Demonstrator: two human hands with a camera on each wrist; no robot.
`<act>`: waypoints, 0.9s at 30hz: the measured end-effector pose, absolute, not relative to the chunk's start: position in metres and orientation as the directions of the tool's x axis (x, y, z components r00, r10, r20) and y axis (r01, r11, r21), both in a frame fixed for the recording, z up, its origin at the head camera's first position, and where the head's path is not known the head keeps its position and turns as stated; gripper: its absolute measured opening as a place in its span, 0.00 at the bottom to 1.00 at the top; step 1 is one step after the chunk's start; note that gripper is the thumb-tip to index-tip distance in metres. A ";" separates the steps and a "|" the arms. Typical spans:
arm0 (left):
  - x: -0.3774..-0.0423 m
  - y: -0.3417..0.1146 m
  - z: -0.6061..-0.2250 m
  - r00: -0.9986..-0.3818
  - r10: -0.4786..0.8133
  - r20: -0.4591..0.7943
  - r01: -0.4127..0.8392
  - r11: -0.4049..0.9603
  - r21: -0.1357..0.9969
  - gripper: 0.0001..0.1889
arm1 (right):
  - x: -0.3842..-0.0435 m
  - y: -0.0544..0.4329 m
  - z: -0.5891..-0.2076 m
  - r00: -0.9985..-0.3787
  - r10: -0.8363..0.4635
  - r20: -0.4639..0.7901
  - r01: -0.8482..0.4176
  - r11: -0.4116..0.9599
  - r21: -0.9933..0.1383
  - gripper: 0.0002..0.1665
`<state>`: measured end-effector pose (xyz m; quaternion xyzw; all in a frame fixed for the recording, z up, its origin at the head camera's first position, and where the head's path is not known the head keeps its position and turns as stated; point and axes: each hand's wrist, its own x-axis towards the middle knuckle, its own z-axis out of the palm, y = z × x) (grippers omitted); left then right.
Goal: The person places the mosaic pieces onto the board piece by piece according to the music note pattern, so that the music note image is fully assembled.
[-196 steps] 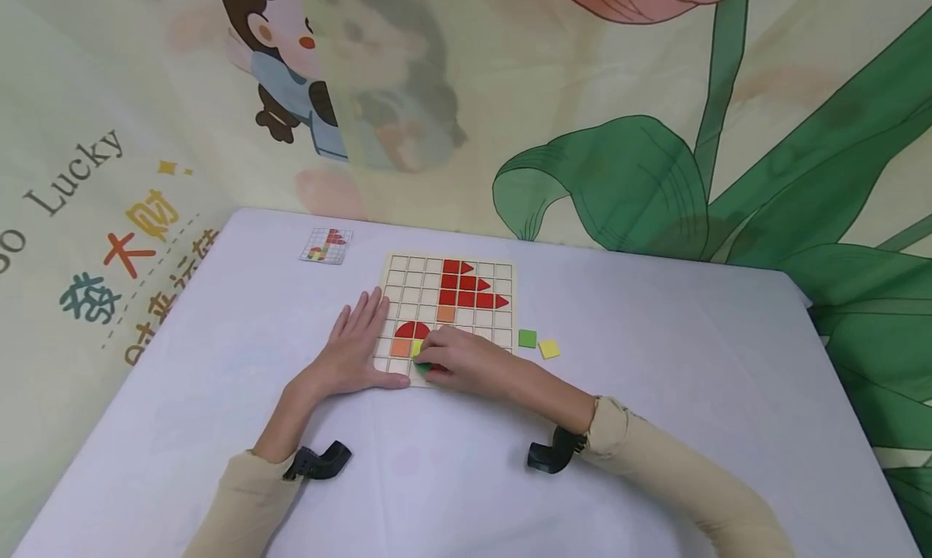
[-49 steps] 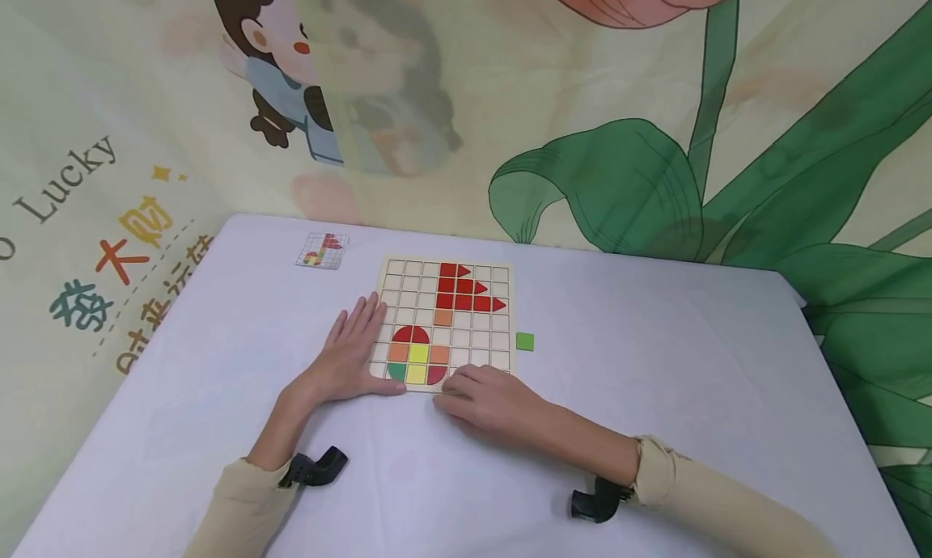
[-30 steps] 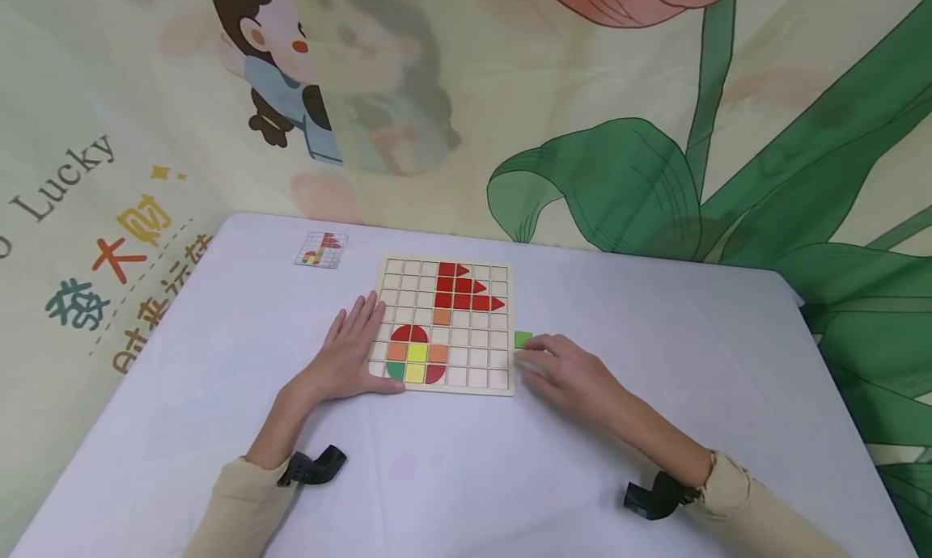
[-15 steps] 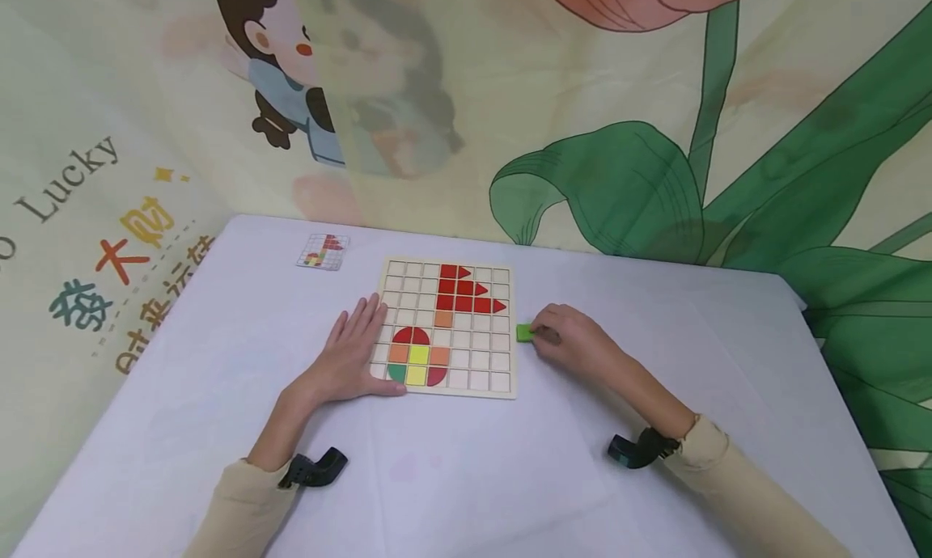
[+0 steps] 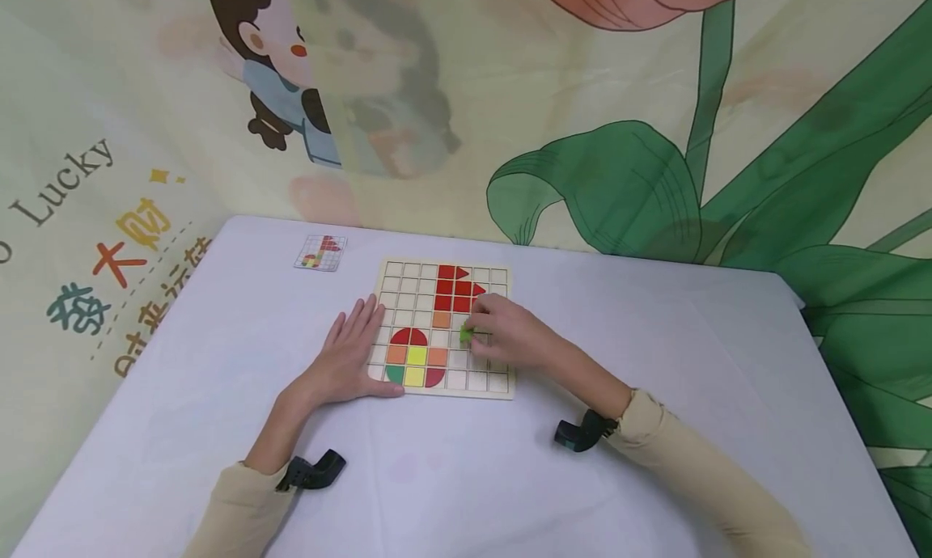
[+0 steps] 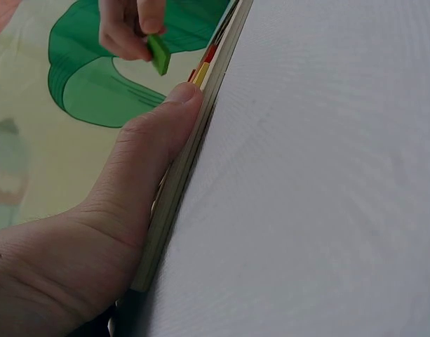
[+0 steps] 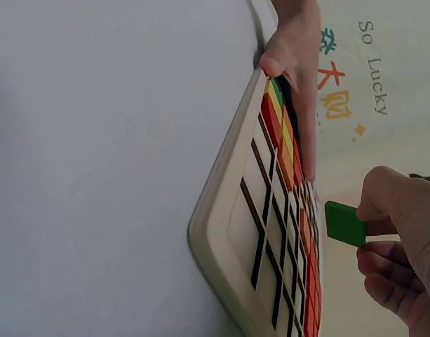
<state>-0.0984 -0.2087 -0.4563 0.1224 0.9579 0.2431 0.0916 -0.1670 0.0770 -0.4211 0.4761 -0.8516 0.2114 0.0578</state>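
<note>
A wooden grid board [image 5: 399, 298] lies on the white table. My left hand [image 5: 342, 364] rests along its left edge, fingers straight, thumb at the near edge. Between thumb and fingers my right hand [image 5: 513, 331] pinches a green square tile [image 7: 345, 224], held above the board in the right wrist view. Red squares and pointed tiles [image 5: 453, 288] form rows in the upper part of the grid, an orange square [image 5: 441, 319] below them. At lower left sit red rounded tiles [image 5: 409, 336], yellow squares [image 5: 416, 365], orange squares and a green rounded tile [image 5: 395, 374]. My right hand covers some cells.
A small card [image 5: 321, 252] printed with a coloured grid pattern lies near the table's back left. Behind the table [image 5: 655, 340] hangs a printed backdrop [image 5: 437, 194] with leaves and figures. Each wrist carries a black camera mount [image 5: 586, 431].
From the board's right side, my right hand has picked up the green square tile and brought it left over the grid. Earlier, a yellow tile went from beside the board. My left hand stays put.
</note>
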 end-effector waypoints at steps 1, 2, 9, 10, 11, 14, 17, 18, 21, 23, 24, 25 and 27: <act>-0.098 -0.209 -0.456 -0.953 0.278 -0.117 0.189 0.853 0.487 0.68 | -0.167 0.070 -0.422 -0.516 -0.802 0.301 -0.851 0.440 -0.288 0.08; -0.098 -0.209 -0.456 -0.954 0.278 -0.117 0.189 0.854 0.485 0.68 | -0.167 0.063 -0.422 -0.500 -0.813 0.299 -0.860 0.426 -0.281 0.08; -0.097 -0.209 -0.455 -0.953 0.281 -0.118 0.191 0.852 0.488 0.67 | -0.167 0.040 -0.432 -0.462 -0.844 0.272 -0.884 0.412 -0.223 0.05; -0.097 -0.209 -0.454 -0.952 0.281 -0.119 0.190 0.852 0.487 0.67 | -0.167 0.039 -0.434 -0.462 -0.845 0.269 -0.884 0.414 -0.220 0.05; -0.097 -0.209 -0.454 -0.953 0.280 -0.121 0.188 0.852 0.488 0.67 | -0.167 0.038 -0.435 -0.463 -0.845 0.267 -0.883 0.414 -0.220 0.06; -0.096 -0.209 -0.454 -0.953 0.276 -0.124 0.184 0.854 0.487 0.67 | -0.167 0.038 -0.437 -0.472 -0.846 0.248 -0.877 0.421 -0.230 0.08; -0.096 -0.209 -0.455 -0.953 0.276 -0.125 0.183 0.853 0.488 0.67 | -0.166 0.039 -0.437 -0.479 -0.848 0.227 -0.871 0.428 -0.242 0.10; -0.096 -0.209 -0.455 -0.953 0.277 -0.125 0.184 0.853 0.488 0.67 | -0.165 0.039 -0.437 -0.483 -0.848 0.220 -0.868 0.430 -0.247 0.10; -0.096 -0.209 -0.456 -0.952 0.278 -0.127 0.185 0.854 0.487 0.67 | -0.165 0.039 -0.434 -0.490 -0.850 0.193 -0.861 0.436 -0.262 0.10; -0.096 -0.209 -0.456 -0.952 0.279 -0.126 0.186 0.854 0.487 0.67 | -0.164 0.039 -0.433 -0.503 -0.849 0.159 -0.848 0.450 -0.281 0.09; -0.097 -0.209 -0.456 -0.952 0.279 -0.125 0.186 0.855 0.485 0.67 | -0.164 0.039 -0.432 -0.509 -0.849 0.140 -0.841 0.457 -0.288 0.08; -0.097 -0.209 -0.456 -0.952 0.279 -0.125 0.187 0.855 0.484 0.67 | -0.163 0.039 -0.431 -0.515 -0.848 0.122 -0.836 0.466 -0.291 0.08; -0.098 -0.209 -0.457 -0.952 0.280 -0.122 0.189 0.855 0.482 0.67 | -0.163 0.040 -0.430 -0.527 -0.845 0.092 -0.828 0.486 -0.279 0.08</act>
